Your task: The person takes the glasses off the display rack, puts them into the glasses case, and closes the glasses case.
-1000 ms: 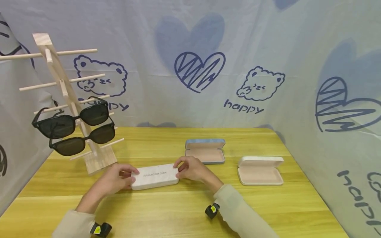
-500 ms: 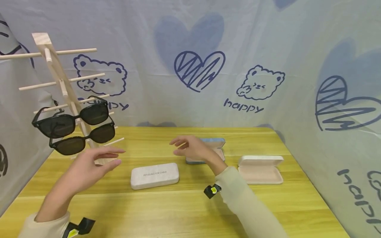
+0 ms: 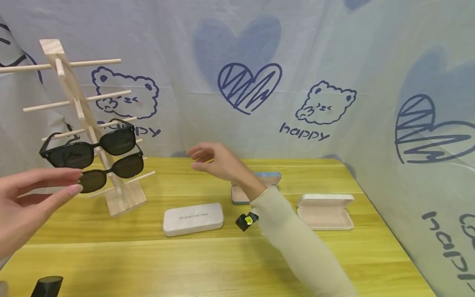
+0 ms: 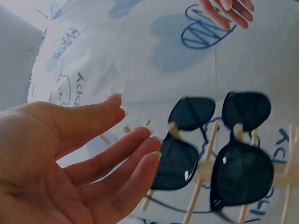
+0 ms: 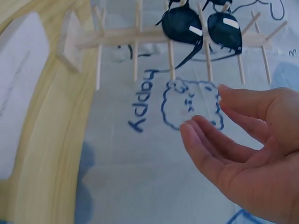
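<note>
Two pairs of dark sunglasses hang on a wooden display rack at the left: the upper sunglasses and the lower sunglasses. My left hand is at the far left, fingers apart from the thumb and nothing between them, overlapping the lower pair's left lens in the head view. In the left wrist view its fingertips lie close beside a dark lens. My right hand hangs in the air right of the rack, fingers loosely bent and holding nothing. A closed white glasses case lies on the table between the hands.
Behind my right forearm an open blue glasses case stands on the wooden table, partly hidden. Farther right is an open white glasses case. A printed cloth hangs behind and along both sides. Bare pegs stick out of the rack.
Both hands have let go of the closed white case, which stays in place. My left hand has moved left towards the sunglasses; my right hand has risen and moved left.
</note>
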Motion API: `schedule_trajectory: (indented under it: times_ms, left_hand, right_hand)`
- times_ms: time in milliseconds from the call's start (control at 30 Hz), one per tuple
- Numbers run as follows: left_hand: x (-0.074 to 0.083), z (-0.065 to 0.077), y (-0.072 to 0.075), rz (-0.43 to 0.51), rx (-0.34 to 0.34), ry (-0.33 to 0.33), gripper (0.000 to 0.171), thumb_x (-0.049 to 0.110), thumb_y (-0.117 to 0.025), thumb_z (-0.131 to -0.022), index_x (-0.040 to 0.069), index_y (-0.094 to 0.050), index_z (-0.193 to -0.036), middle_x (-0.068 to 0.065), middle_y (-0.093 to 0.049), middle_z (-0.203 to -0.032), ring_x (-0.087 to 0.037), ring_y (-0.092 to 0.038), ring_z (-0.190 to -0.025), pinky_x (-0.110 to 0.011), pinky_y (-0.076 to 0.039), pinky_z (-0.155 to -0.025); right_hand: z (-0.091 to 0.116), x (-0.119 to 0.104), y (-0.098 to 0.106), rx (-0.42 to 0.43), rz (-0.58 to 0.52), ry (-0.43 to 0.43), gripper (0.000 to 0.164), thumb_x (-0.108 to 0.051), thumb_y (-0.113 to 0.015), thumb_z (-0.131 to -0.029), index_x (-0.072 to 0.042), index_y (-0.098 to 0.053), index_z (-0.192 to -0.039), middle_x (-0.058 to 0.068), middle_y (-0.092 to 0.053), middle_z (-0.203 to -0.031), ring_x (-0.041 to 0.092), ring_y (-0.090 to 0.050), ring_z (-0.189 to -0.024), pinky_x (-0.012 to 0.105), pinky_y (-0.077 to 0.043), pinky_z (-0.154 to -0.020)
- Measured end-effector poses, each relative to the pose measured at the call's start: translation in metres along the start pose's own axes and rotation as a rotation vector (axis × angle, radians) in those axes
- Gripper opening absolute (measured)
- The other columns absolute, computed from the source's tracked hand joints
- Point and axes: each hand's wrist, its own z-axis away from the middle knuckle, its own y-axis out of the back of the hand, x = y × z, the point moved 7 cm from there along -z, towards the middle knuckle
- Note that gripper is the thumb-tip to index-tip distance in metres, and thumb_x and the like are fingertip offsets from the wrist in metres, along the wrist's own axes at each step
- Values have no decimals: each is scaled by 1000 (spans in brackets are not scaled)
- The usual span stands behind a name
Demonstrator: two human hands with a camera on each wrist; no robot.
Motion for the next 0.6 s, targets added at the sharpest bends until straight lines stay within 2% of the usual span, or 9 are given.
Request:
schedule_trajectory:
  times_ms: [67, 200, 267, 300, 433, 500, 533, 567, 600]
  left_hand:
    - [-10, -1, 6, -30, 40, 18, 32, 11, -72, -97, 7, -71, -129, 51, -48, -103, 32, -46, -93, 6, -39, -74]
    - [-21, -5, 16, -95, 114, 74, 38, 21, -65, -103, 5, -66, -137, 55, -37, -103, 33, -37, -93, 4, -28, -77]
    - [-25, -9, 18, -113, 147, 107, 41, 25, -63, -104, 6, -64, -140, 54, -40, -110, 34, -34, -94, 2, -24, -78]
    - [-27, -11, 19, -114, 163, 127, 42, 25, -62, -105, 2, -62, -141, 49, -47, -120, 34, -35, -98, 0, -25, -80]
    - [-39, -19, 19, -134, 203, 235, 45, 28, -60, -106, 20, -57, -149, 16, -49, -156, 29, -35, -124, -1, -30, -103]
    - [-47, -22, 17, -120, 210, 276, 46, 28, -59, -106, 24, -53, -152, -4, -46, -162, 16, -38, -138, -7, -30, -114]
    - [-53, -24, 16, -114, 210, 301, 47, 30, -58, -107, 27, -51, -153, -7, -46, -162, 9, -40, -142, -10, -30, -117]
    - [-59, -26, 15, -104, 210, 320, 47, 31, -57, -107, 30, -50, -153, -8, -46, -161, 8, -43, -142, -9, -32, -116]
    - [-65, -28, 14, -91, 219, 324, 47, 32, -57, -107, 31, -51, -153, -9, -49, -159, 14, -46, -132, -8, -37, -111]
  right_hand:
    - [-5, -11, -1, 6, -10, 25, 33, -14, -69, -100, -11, -67, -133, 10, -73, -128, 22, -69, -115, 25, -56, -98]
    - [-17, -33, -5, 14, -34, 64, 34, -13, -70, -99, -9, -66, -133, 11, -74, -126, 21, -70, -112, 20, -56, -96]
    - [-24, -44, -8, 16, -48, 73, 34, -13, -69, -100, -9, -66, -133, 11, -74, -126, 20, -71, -111, 18, -55, -94]
    - [-28, -48, -10, 17, -52, 75, 35, -14, -69, -100, -9, -66, -134, 11, -74, -127, 19, -71, -111, 16, -55, -93]
    - [-44, -63, -19, 48, -76, 96, 36, -14, -69, -100, -10, -66, -135, 11, -74, -126, 18, -71, -110, 14, -55, -89]
    - [-51, -69, -24, 77, -83, 101, 38, -15, -69, -100, -12, -65, -137, 10, -74, -127, 17, -71, -111, 13, -55, -87]
    - [-54, -71, -26, 94, -88, 100, 39, -15, -70, -100, -13, -65, -138, 9, -74, -127, 17, -72, -110, 13, -54, -86]
    - [-56, -74, -28, 106, -91, 100, 41, -16, -70, -100, -14, -64, -140, 9, -73, -128, 16, -72, -111, 13, -54, -86]
    - [-58, -76, -31, 115, -94, 96, 42, -16, -70, -100, -15, -63, -141, 9, -72, -130, 16, -72, -111, 12, -54, -86]
